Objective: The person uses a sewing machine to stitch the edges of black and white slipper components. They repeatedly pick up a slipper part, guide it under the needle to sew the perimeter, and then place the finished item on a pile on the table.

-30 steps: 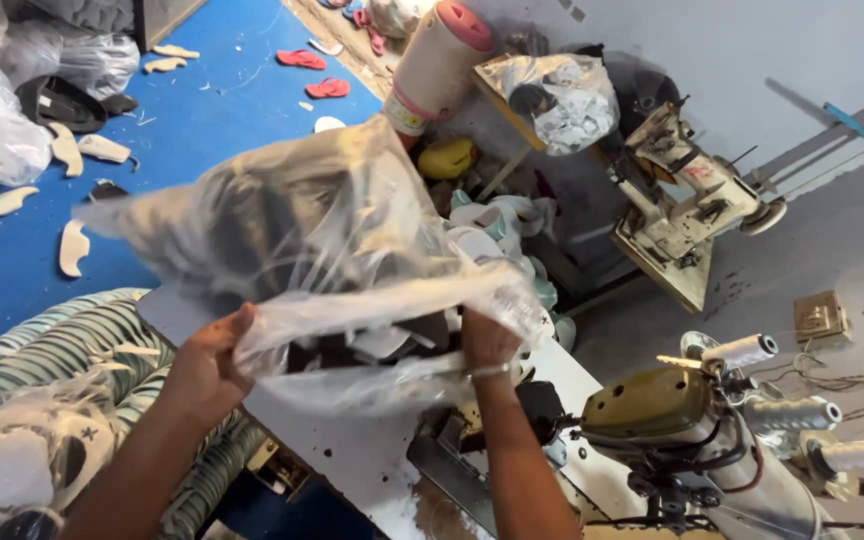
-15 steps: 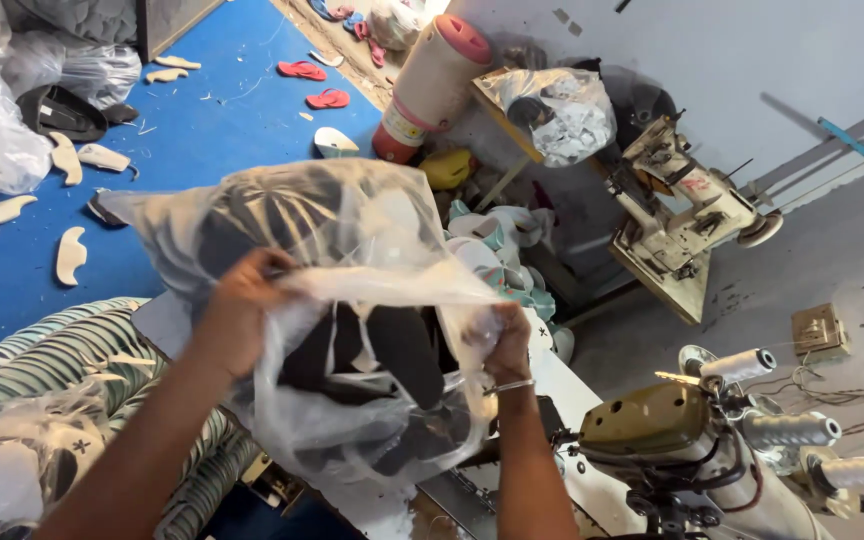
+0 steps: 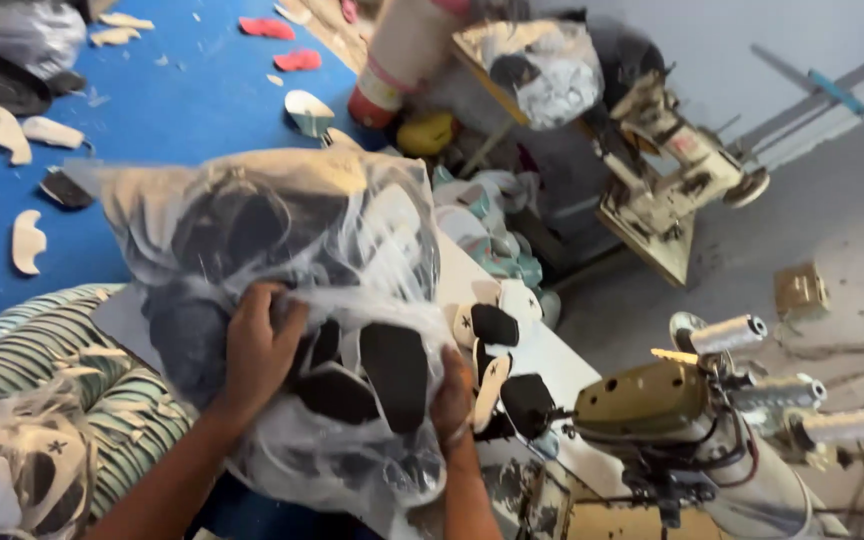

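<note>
From the head view, both hands clutch a large clear plastic bag [image 3: 282, 300] stuffed with dark and pale cut shoe pieces, held up over the white tabletop [image 3: 562, 350]. The left hand [image 3: 257, 350] is spread against the bag's near side, fingers dug into the film and gathering it; the right hand [image 3: 452, 395] is curled round the bag's lower right edge, pinching the plastic, though its fingertips are hidden behind the film, so how tightly it grips is hard to say. The bag hangs in front of the person, clear of the tabletop as far as can be judged, with its open end seemingly bunched between the hands. A few loose black and white pieces [image 3: 492, 340] lie on the tabletop just beside the right hand, near the olive sewing machine [image 3: 652, 400] with its thread spools [image 3: 732, 335]. A striped cushion [image 3: 62, 350] sits at the left, above a blue floor [image 3: 172, 90] scattered with more pieces. The step in hand looks like handling the full bag; the next move would call for a firm two-handed hold so that the slack film does not slip and spill the contents.
</note>
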